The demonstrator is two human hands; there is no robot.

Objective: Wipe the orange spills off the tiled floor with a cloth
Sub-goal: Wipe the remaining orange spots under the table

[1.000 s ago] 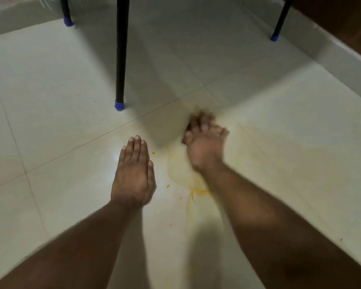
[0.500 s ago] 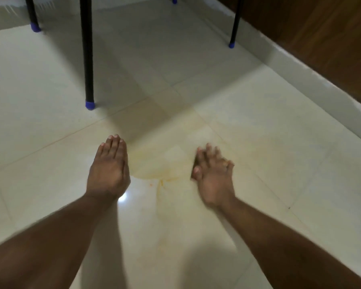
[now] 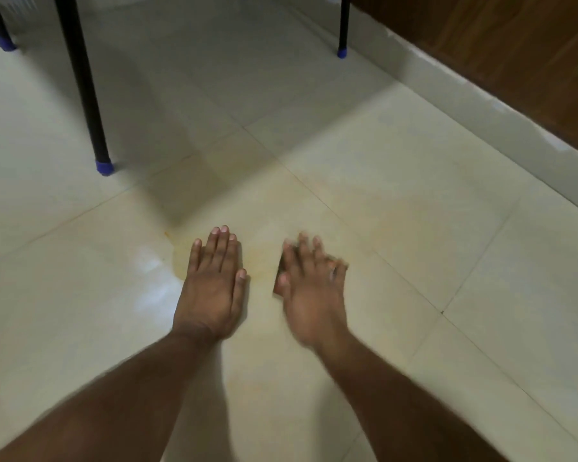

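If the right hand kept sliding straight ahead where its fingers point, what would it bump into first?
Probably nothing soon. The right hand, pressing a dark cloth, points over bare tiled floor toward the pale skirting along the wooden wall. The blue-tipped leg looks left of that line, though depth is unclear.

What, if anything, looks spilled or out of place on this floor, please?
A pale orange film is smeared across the tiled floor, ahead of both hands, with a darker orange edge and speck just left of the left hand. The right hand presses a dark cloth, blurred.
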